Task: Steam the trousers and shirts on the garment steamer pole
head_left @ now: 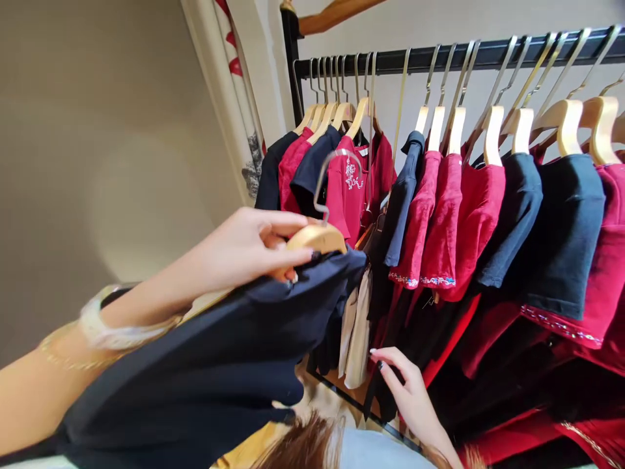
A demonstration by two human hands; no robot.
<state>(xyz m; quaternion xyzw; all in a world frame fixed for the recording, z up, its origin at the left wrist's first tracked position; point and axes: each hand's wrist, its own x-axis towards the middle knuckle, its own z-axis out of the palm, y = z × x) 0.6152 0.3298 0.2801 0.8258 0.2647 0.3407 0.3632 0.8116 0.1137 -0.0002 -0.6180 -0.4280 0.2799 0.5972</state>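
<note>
My left hand [254,244] is closed around a wooden hanger [319,238], gripping it near its shoulder. From this hanger drapes a dark navy garment [209,345], which stretches toward the lower left under my forearm. The hanger's metal hook [322,176] points up, off the rail. Lower and to the right, my right hand [403,381] has its fingers stretched out and slightly apart, with nothing visible in them. It is beside the dark hanging clothes, and I cannot tell whether it touches them.
A black clothes rail [390,63] carries several hangers with dark and red tops, including a red embroidered top [349,185]. Beige trousers [359,332] hang below. A curtain [239,98] and plain wall [107,130] are on the left. Brown hair [303,446] shows at the bottom.
</note>
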